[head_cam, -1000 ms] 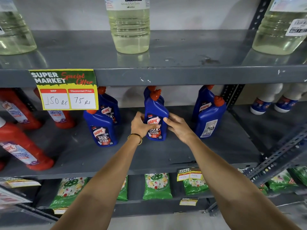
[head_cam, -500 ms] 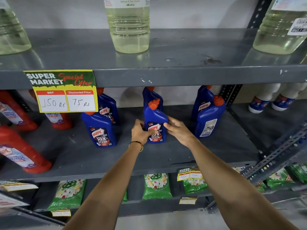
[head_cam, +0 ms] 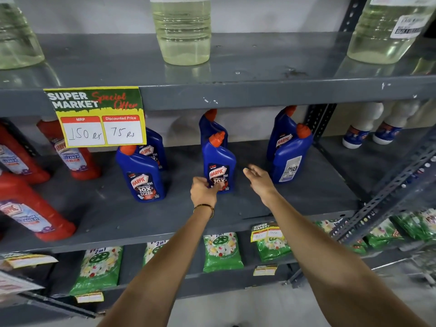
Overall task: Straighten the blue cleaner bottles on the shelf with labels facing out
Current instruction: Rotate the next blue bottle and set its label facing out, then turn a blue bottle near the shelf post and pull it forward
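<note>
Single head-worn view, facing forward and slightly down at close range.
We look along both forearms at the middle shelf [head_cam: 236,208]; the left hand [head_cam: 204,191] and right hand [head_cam: 259,179] sit near frame centre, shelving beyond them.

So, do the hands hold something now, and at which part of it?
The left hand has its fingers on the lower label of the middle blue bottle; whether it grips cannot be told. The right hand is open and holds nothing.
</note>
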Demonstrator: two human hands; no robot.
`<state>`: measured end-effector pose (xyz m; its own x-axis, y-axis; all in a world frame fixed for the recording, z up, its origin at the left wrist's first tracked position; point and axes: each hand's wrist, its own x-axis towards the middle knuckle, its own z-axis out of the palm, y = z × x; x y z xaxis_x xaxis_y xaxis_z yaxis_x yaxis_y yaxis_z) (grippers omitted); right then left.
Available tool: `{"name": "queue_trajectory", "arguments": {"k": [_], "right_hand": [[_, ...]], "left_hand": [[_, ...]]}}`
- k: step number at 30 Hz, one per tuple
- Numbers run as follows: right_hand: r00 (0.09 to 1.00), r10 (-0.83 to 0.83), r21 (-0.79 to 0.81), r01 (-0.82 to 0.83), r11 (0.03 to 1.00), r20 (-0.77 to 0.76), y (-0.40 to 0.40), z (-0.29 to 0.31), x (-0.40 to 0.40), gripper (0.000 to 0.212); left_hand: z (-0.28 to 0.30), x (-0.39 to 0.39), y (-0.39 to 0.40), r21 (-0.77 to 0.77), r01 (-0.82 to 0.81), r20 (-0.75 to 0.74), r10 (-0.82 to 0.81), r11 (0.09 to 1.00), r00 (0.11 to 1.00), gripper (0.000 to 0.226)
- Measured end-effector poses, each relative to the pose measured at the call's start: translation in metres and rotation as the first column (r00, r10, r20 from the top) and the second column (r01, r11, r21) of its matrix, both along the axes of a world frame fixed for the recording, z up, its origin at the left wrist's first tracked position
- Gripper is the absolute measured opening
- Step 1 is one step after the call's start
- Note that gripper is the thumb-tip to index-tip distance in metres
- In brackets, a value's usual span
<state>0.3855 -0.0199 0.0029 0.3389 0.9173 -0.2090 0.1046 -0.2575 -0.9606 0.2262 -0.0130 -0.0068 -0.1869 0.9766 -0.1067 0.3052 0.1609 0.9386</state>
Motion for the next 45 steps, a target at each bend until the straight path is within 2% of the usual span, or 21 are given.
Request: {"name": "queue_trajectory", "arguments": {"k": [3,7,14,17,22,25,27,29,33,38,42,45], "right_hand": [[0.989,-0.146,0.02,0.146,0.989,-0.001,-0.015,-0.008,0.009,0.052],[0.963,-0.264,0.033,0.263,0.964,0.048,-0.03,-0.01,0.03,0.049],[0.924,-0.375,0.079,0.369,0.926,0.073,-0.035,-0.002,0.098,0.046],[0.949,-0.311,0.06,0.308,0.949,0.042,-0.027,0.002,0.128,0.057],[0.995,-0.086,0.0,0.086,0.996,0.059,-0.008,0.007,0.174,0.062],[0.994,0.068,-0.023,-0.067,0.998,0.08,-0.002,0.009,0.187,0.051],[0.986,0.152,0.009,-0.153,0.988,0.062,0.0,0.01,0.19,0.038],[0.978,0.206,0.028,-0.207,0.978,0.029,0.003,0.008,0.192,0.036],[0.973,0.221,0.057,-0.218,0.974,-0.058,0.002,0.008,0.191,0.035],[0.965,0.251,0.091,-0.243,0.966,-0.082,-0.003,0.02,0.198,0.029],[0.983,0.172,0.153,-0.161,0.975,-0.058,-0.004,0.032,0.192,0.04],[0.965,0.256,0.133,-0.26,0.956,0.049,-0.007,0.034,0.185,0.065]], "left_hand": [[-0.002,0.013,-0.012,-0.002,0.04,0.01,-0.04,0.999,0.999,0.047],[-0.002,0.037,-0.017,0.009,0.117,0.019,-0.117,0.993,0.993,0.04],[0.001,0.099,-0.009,0.028,0.218,0.016,-0.218,0.976,0.976,0.053],[0.007,0.13,0.001,0.036,0.224,0.029,-0.225,0.974,0.974,0.055],[0.018,0.176,0.019,0.091,0.278,0.024,-0.282,0.956,0.959,0.062],[0.018,0.186,0.028,0.111,0.334,0.008,-0.336,0.936,0.942,0.051],[0.014,0.186,0.031,0.1,0.347,0.044,-0.352,0.933,0.935,0.045],[0.011,0.186,0.03,0.086,0.358,0.096,-0.366,0.93,0.926,0.042],[0.01,0.189,0.027,0.096,0.338,0.161,-0.35,0.936,0.923,0.03],[0.016,0.191,0.02,0.126,0.317,0.23,-0.339,0.94,0.912,0.034],[0.028,0.197,0.014,0.191,0.221,0.228,-0.262,0.956,0.938,0.035],[0.038,0.204,0.011,0.185,0.135,0.257,-0.18,0.974,0.95,0.036]]}}
